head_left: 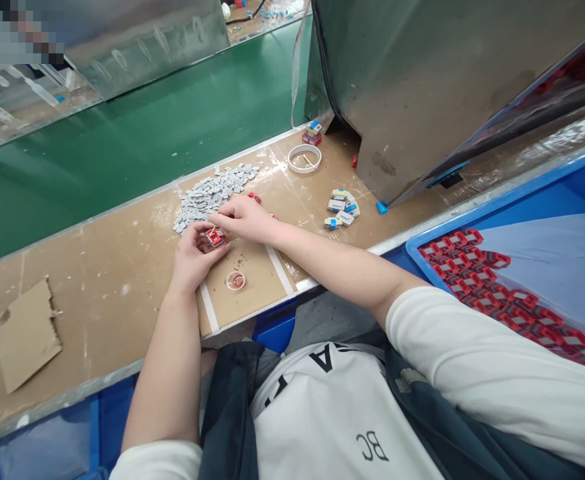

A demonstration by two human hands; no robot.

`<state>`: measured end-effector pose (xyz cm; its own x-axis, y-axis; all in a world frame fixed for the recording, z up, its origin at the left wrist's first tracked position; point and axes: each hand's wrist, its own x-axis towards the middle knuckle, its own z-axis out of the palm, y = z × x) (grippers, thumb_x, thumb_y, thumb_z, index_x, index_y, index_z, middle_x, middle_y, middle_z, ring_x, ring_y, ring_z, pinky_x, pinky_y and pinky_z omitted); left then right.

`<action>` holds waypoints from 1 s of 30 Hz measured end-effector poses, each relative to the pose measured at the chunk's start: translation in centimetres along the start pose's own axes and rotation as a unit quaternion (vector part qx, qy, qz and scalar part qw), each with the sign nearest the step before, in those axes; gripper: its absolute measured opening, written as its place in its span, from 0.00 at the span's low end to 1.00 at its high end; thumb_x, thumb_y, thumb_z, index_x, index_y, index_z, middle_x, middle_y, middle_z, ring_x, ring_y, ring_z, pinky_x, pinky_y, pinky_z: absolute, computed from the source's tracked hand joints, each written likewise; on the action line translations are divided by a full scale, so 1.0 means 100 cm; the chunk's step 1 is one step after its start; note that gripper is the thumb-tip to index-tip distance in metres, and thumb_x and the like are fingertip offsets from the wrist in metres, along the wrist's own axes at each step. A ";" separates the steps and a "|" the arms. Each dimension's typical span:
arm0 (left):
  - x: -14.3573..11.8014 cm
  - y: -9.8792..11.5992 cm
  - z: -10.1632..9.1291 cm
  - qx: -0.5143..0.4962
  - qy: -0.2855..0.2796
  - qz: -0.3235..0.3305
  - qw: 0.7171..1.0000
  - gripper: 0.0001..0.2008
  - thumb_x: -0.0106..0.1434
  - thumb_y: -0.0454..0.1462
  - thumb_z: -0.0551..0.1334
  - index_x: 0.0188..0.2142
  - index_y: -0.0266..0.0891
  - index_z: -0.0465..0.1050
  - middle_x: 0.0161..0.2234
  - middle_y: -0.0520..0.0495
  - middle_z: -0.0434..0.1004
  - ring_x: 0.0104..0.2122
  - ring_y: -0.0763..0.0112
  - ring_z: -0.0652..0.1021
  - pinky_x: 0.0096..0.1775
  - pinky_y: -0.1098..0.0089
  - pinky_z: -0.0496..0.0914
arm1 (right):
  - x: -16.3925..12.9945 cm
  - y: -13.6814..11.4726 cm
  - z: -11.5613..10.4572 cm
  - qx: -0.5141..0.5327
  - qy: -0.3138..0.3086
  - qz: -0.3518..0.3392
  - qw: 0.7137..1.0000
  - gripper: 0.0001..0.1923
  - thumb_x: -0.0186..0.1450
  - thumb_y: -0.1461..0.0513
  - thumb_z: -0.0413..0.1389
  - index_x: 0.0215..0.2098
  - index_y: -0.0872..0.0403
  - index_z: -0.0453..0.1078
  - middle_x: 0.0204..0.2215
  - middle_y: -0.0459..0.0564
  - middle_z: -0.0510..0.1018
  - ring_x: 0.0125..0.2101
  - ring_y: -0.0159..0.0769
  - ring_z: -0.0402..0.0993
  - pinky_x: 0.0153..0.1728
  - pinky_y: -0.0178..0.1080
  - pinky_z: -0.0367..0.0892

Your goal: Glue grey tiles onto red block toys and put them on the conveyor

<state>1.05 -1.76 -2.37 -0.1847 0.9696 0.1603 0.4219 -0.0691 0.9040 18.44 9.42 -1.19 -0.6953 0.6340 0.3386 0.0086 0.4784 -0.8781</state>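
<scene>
My left hand (pixel 192 253) holds a small red square part (pixel 215 237) just above the brown worktop (pixel 112 280). Over that part my right hand (pixel 242 217) has its fingertips pinched, at the near edge of a heap of small grey pieces (pixel 212 193); whether a grey piece is between the fingers cannot be made out. Another red part (pixel 254 197) lies just beyond my right hand. A small clear tape ring (pixel 235 281) rests on the worktop below my hands.
A white ring (pixel 304 159) and a few stacked blue, white and red parts (pixel 342 207) lie to the right. A blue tray (pixel 522 200) of several red parts stands at right. A metal housing (pixel 422 87) rises behind; a green belt (pixel 147 127) runs along the back; a cardboard scrap (pixel 27 333) lies at left.
</scene>
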 end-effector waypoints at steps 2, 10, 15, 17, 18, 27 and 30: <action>0.000 0.000 0.000 0.001 0.001 -0.002 1.000 0.28 0.51 0.45 0.83 0.47 0.42 0.76 0.36 0.50 0.81 0.30 0.72 0.78 0.30 0.73 0.73 | 0.000 -0.001 0.000 -0.004 -0.002 0.003 1.000 0.27 0.75 0.53 0.53 0.21 0.52 0.55 0.20 0.39 0.56 0.26 0.27 0.52 0.30 0.38 0.46; 0.000 -0.002 -0.001 0.011 0.008 -0.011 1.000 0.29 0.51 0.44 0.83 0.49 0.43 0.77 0.37 0.51 0.80 0.28 0.74 0.75 0.28 0.74 0.69 | 0.001 -0.003 -0.002 -0.012 -0.013 0.016 1.000 0.24 0.72 0.59 0.54 0.20 0.51 0.51 0.19 0.38 0.52 0.24 0.26 0.47 0.29 0.39 0.43; -0.001 0.003 0.000 0.015 0.009 -0.017 1.000 0.28 0.51 0.44 0.83 0.49 0.43 0.77 0.36 0.51 0.79 0.28 0.73 0.75 0.28 0.73 0.69 | 0.002 -0.004 -0.003 -0.029 -0.017 0.029 0.999 0.24 0.70 0.60 0.54 0.19 0.51 0.50 0.19 0.38 0.50 0.24 0.27 0.47 0.29 0.39 0.43; -0.001 0.004 0.000 0.016 0.010 -0.018 1.000 0.28 0.51 0.44 0.82 0.48 0.43 0.77 0.36 0.51 0.79 0.28 0.73 0.75 0.29 0.73 0.70 | 0.002 -0.004 -0.004 -0.034 -0.016 0.034 0.999 0.23 0.69 0.61 0.54 0.19 0.51 0.50 0.19 0.38 0.50 0.24 0.27 0.48 0.29 0.40 0.43; -0.001 0.005 0.000 0.017 0.011 -0.018 1.000 0.28 0.51 0.44 0.82 0.48 0.43 0.77 0.36 0.51 0.79 0.28 0.73 0.75 0.29 0.73 0.70 | 0.002 -0.004 -0.004 -0.036 -0.014 0.035 0.999 0.22 0.68 0.62 0.54 0.19 0.51 0.50 0.19 0.38 0.49 0.24 0.27 0.48 0.29 0.40 0.43; -0.001 0.004 0.000 0.045 0.016 -0.017 0.999 0.26 0.52 0.42 0.80 0.48 0.42 0.77 0.32 0.54 0.75 0.27 0.73 0.73 0.29 0.73 0.69 | -0.002 -0.008 -0.005 -0.140 0.009 0.005 0.990 0.22 0.67 0.62 0.56 0.20 0.52 0.51 0.19 0.39 0.55 0.26 0.28 0.52 0.32 0.40 0.45; -0.001 0.004 -0.001 0.051 0.017 -0.015 0.998 0.25 0.52 0.41 0.80 0.48 0.43 0.78 0.31 0.55 0.74 0.26 0.73 0.72 0.29 0.72 0.69 | -0.002 -0.008 -0.003 -0.161 0.018 0.013 0.987 0.22 0.70 0.60 0.56 0.21 0.51 0.52 0.20 0.40 0.58 0.27 0.30 0.53 0.32 0.40 0.45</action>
<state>1.18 -1.91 -2.03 -0.2276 0.9622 0.1493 0.5033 -0.0150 0.8640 18.81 9.11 -0.46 -0.6665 0.6662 0.3347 0.2570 0.6267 -0.7356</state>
